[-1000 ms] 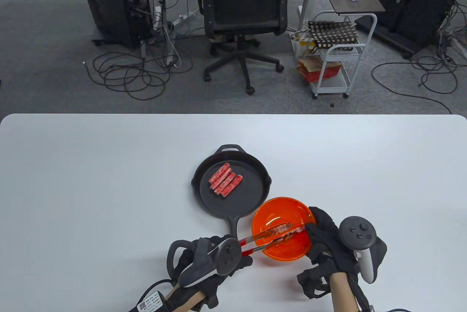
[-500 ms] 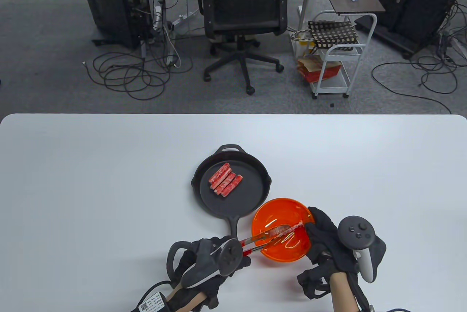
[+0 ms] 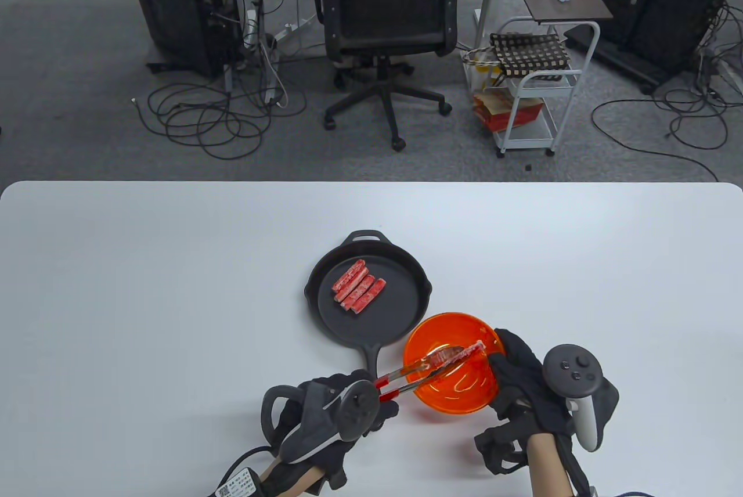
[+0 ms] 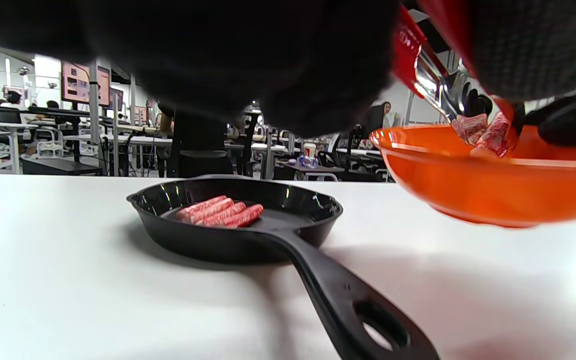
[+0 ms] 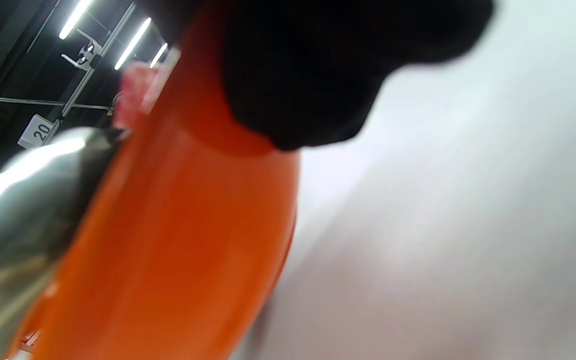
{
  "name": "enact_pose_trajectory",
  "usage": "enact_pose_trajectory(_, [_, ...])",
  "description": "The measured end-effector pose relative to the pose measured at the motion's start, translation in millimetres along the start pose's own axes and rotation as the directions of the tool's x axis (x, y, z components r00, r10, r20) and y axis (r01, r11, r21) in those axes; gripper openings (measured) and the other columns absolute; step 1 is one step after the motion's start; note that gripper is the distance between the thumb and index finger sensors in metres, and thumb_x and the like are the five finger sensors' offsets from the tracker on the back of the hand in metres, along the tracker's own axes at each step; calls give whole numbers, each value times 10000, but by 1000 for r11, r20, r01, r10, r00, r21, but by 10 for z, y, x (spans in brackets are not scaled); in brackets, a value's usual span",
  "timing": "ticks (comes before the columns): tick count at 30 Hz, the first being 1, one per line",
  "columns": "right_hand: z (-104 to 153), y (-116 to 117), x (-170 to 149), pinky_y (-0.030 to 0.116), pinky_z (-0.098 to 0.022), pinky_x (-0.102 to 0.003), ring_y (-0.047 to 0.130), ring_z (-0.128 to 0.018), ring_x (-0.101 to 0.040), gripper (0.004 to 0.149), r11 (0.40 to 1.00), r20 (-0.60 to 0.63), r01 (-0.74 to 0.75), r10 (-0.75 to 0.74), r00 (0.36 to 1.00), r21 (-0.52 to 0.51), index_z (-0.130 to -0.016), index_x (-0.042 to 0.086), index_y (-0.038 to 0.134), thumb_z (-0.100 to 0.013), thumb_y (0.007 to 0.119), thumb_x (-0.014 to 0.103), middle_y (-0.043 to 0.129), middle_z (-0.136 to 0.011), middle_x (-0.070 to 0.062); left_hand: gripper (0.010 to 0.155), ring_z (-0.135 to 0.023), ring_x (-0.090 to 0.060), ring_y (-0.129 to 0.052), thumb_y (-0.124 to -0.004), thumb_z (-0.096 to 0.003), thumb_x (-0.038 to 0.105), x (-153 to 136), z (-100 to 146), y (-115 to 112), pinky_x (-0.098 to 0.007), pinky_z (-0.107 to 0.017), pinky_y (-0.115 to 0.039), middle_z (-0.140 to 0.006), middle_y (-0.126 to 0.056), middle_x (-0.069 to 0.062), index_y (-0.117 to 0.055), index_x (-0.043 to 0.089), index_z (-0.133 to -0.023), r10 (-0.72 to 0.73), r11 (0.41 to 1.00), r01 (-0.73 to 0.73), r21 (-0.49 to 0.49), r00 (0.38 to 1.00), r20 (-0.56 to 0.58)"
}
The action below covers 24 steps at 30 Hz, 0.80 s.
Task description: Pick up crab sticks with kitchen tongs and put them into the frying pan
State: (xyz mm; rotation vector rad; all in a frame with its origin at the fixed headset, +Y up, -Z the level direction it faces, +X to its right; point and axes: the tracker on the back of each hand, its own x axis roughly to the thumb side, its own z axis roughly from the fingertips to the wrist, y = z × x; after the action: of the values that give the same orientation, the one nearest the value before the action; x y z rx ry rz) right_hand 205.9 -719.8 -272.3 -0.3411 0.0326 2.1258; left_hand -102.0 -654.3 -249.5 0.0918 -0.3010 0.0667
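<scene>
Three crab sticks (image 3: 358, 288) lie parallel, pointing away-right.

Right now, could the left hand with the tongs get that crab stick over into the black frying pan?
Probably yes. The left hand grips the red-handled metal tongs, the black cast-iron frying pan sits just beside the orange plastic bowl, and nothing lies between them.

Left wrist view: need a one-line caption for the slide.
Tongs lift crab sticks over the tilted orange bowl; four more lie in the black frying pan on the white table.
</scene>
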Motion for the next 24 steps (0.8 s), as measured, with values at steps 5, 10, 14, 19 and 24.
enact_pose_trajectory(5, [3,-6,-3,894,-76,-182,991,-228,-219,530,1000,-6,3,-3,1000,-1,-1070,81,634,-562,699,215,840,-922,-199,759,-59,-116,-1019,-808,-337,787,-186,-35,134,-409,-169,-885,-329,-1068,115,-956,165,-745,42,998,-39,48,997,-68])
enact_pose_trajectory(10, [3,-9,-6,895,-73,-181,992,-225,-216,529,1000,-9,5,-5,1000,1,-1070,85,636,-562,700,217,843,-921,-197,760,-61,-117,-1019,-806,-338,788,-402,-100,211,-409,-171,-884,-331,-1068,115,-954,165,-747,58,995,-47,83,987,-146])
enact_pose_trajectory(14, [4,-6,-5,895,-73,-178,993,-223,-216,530,1000,-9,3,-3,1000,5,-1070,83,636,-562,701,217,845,-920,-196,757,-65,-116,-1019,-806,-339,787,-601,-235,169,-408,-174,-884,-334,-1066,116,-952,168,-749,56,997,-44,59,975,-217])
enact_pose_trajectory(19, [3,-9,-8,894,-72,-177,993,-222,-215,529,1000,-9,5,-5,1000,4,-1069,82,638,-561,701,217,845,-919,-198,760,-70,-114,-1019,-803,-337,791,-745,-390,-36,-407,-179,-884,-337,-1065,118,-949,171,-752,6,1000,-12,-19,960,-279])
enact_pose_trajectory(24, [4,-12,-11,894,-71,-177,993,-221,-215,530,1000,-12,6,-6,1000,3,-1069,81,638,-561,702,217,846,-918,-197,760,-74,-113,-1019,-801,-337,792,-833,-520,-326,-405,-184,-885,-342,-1064,120,-946,174,-754,-34,995,1,-103,946,-324])
